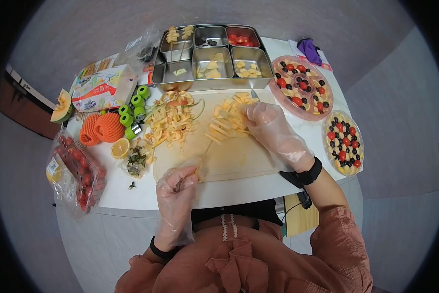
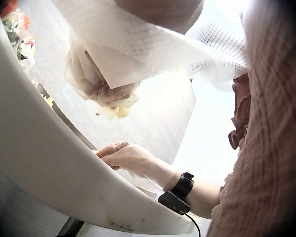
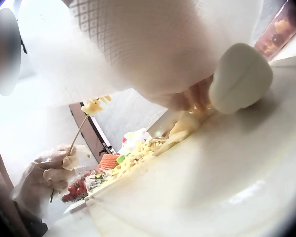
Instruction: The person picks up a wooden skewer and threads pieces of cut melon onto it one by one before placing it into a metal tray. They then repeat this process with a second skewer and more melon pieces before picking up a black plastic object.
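My gloved left hand grips a thin wooden skewer near the board's front edge. Wavy yellow fruit pieces sit on its upper end. At the right of a pile of yellow fruit strips, my gloved right hand curls its fingertips onto the fruit. A pale slice lies by those fingers in the right wrist view. A knife blade shows just beyond the right hand, and its pale handle is beside the fingers. The cutting board lies beneath both hands.
A steel tray at the back holds cut fruit and finished skewers. Peelings cover the board's left. Two fruit platters stand right. A green corer set, foam nets, lemon half and bagged tomatoes lie left.
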The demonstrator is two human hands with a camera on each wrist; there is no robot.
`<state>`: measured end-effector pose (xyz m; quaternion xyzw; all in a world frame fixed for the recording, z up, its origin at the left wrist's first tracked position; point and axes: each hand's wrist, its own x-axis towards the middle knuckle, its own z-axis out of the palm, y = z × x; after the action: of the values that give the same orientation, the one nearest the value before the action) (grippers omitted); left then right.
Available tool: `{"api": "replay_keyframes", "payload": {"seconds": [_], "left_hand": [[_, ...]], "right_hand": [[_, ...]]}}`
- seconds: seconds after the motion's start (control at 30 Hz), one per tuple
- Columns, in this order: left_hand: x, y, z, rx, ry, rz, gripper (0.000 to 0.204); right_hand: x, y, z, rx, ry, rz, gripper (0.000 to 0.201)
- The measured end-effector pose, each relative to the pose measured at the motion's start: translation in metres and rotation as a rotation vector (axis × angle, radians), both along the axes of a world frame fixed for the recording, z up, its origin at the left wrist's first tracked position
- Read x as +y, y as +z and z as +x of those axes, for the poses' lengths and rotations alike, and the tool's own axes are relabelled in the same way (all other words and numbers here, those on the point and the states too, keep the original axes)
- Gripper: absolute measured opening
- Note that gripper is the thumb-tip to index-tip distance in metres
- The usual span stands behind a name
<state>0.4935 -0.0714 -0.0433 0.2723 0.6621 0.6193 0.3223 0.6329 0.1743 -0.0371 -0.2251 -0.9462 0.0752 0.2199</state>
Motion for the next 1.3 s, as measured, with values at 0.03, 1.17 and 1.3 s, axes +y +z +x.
{"api": "replay_keyframes", "payload": {"seconds": [0.03,1.17,1.3], "left_hand": [[0.0,-0.002,-0.001,0.007,-0.003,0.003,0.019],[0.002,-0.005,0.004,0.153,-0.074,0.046,0.019],[0.002,-0.006,0.004,0.162,-0.073,0.062,0.019]], "right_hand": [[0.001,-0.001,0.001,0.002,0.009,-0.005,0.009],[-0.041,0.043,0.008,0.476,-0.157,-0.541,0.019],[-0.044,0.046,0.007,0.481,-0.148,-0.527,0.018]]}}
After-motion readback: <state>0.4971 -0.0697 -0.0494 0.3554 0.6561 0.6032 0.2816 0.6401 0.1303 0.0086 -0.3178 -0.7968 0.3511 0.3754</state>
